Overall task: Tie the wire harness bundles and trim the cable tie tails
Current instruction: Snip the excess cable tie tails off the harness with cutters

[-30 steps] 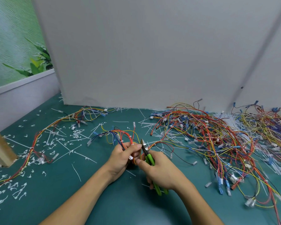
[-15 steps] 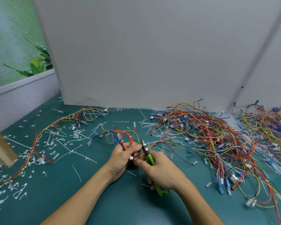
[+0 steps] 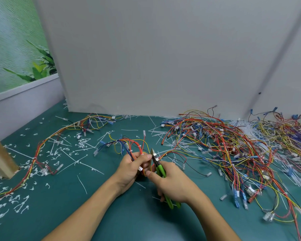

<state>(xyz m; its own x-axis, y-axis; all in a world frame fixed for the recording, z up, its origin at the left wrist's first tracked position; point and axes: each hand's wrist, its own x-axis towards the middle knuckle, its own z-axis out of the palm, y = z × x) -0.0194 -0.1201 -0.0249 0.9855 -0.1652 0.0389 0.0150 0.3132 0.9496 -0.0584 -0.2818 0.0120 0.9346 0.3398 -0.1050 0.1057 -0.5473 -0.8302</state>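
On the table mat [image 3: 111, 214] we find the loose wire pile [image 3: 233, 145] at right, a long harness [image 3: 42, 146] at left with cable tie offcuts [image 3: 82, 143] strewn around it, and the partition panel [image 3: 146, 58] behind.

Green plastic handles on the cutters [image 3: 161, 169], smooth and a little glossy in my right hand [image 3: 175, 184]; the blades at the tip are bare grey metal with a dull shine. The wire harness [image 3: 129, 145] my left hand [image 3: 130, 168] grips is thin wire in smooth plastic insulation, with small white plastic connectors. The table mat [image 3: 102, 214] under me is teal, matt and even. The cable tie offcuts [image 3: 82, 142] on it are pale white plastic. The wire pile [image 3: 224, 145] shows the same sleek insulation, plus clear plastic terminal sleeves. The block [image 3: 0, 159] is pale raw wood. The panel [image 3: 146, 58] is flat, matt grey.
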